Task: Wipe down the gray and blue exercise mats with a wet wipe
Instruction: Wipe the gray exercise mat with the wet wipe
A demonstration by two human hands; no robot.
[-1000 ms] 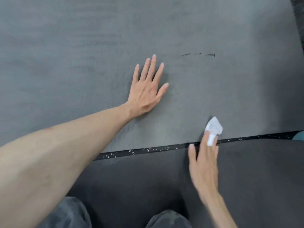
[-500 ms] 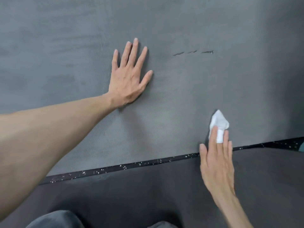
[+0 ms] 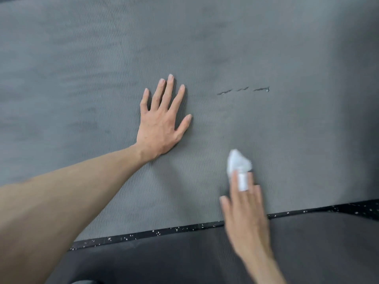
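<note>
Head view: left hand (image 3: 162, 128) lies flat, fingers spread, on the ribbed gray foam mat (image 3: 82, 78). Right hand (image 3: 246, 218), blurred, pins a crumpled white wet wipe (image 3: 239, 163) pointing away, near the mat's near edge.

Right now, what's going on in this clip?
A person is wiping a gray exercise mat on the floor. The left hand lies flat on the mat, fingers spread, bracing. The right hand presses a bunched white wet wipe under its fingers near the mat's near edge; it is motion-blurred. A few short dark marks sit beyond the wipe, untouched. A darker mat lies nearer, across a strip of speckled black floor. No blue mat is visible.
</note>
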